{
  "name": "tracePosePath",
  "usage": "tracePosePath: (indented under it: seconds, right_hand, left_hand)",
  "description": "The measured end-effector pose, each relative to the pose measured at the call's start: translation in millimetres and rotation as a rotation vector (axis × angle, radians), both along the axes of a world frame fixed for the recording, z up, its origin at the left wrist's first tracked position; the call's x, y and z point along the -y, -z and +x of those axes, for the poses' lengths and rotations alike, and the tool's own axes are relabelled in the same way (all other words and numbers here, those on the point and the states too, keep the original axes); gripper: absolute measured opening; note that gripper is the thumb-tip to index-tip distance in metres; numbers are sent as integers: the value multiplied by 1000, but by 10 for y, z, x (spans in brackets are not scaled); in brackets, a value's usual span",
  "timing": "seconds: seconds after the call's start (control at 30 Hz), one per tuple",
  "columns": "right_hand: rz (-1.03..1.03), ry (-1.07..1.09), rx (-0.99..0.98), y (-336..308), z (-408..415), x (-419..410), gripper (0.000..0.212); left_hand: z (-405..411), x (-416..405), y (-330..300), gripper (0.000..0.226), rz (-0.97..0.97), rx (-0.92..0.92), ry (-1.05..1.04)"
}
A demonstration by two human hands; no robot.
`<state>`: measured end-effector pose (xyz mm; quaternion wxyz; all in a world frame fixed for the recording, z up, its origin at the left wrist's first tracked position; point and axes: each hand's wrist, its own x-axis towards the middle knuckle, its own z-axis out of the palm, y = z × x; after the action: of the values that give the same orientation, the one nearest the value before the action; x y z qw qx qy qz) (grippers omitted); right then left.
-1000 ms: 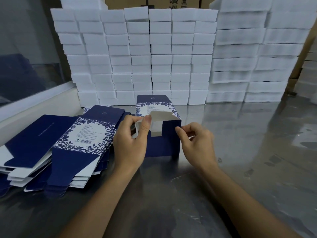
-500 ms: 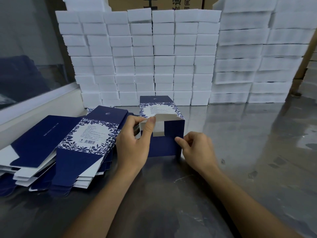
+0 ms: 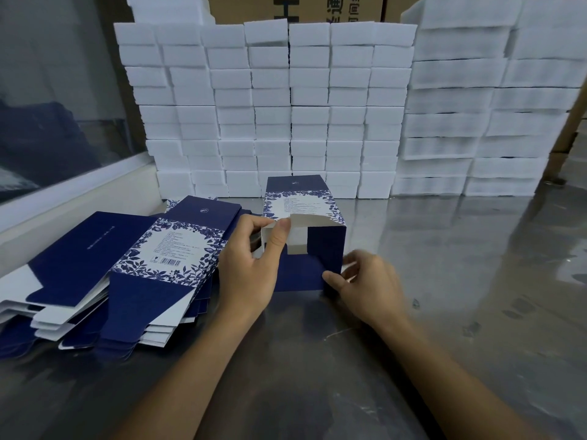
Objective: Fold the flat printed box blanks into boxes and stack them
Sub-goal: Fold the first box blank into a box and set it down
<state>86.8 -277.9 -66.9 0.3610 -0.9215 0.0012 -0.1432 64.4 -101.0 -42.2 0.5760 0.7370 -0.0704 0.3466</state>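
While left hand [image 3: 251,268] fingers pinch box [image 3: 313,249] flap, right hand [image 3: 370,289] fingers pinch lower corner.

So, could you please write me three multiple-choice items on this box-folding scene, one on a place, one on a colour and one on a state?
1. Where does the pile of flat blanks lie relative to the box being folded?
A. To its left
B. To its right
C. On top of it

2. What colour are the blocks stacked at the back?
A. Black
B. White
C. Red

3. What state is the near end of the box being folded in?
A. Taped shut
B. Crushed flat
C. Partly open, white interior showing

Answers: 1 A, the pile sits left of the left hand. 2 B, every block in the wall is white. 3 C, a gap shows between the flaps while the right hand holds the lower right corner.
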Motion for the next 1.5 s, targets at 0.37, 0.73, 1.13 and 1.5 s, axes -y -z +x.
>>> tracePosePath:
  seconds: [0.37,0.73,1.13,1.5]
  right_hand:
    - [471,-241,433,-107,-52,-100,28]
    - [582,-127,400,-227,-78,-18,17]
    - [596,-207,417,-214,-79,-83,14]
    - [670,-286,367,-162,-23,-73,22]
  left_hand:
    - [-28,36,39,41,12,-47,234]
    - [57,31,165,37,110,-135,232]
    - [102,-14,186,31,500,100,-125]
    - [119,-84,241,48,577,-35,-92]
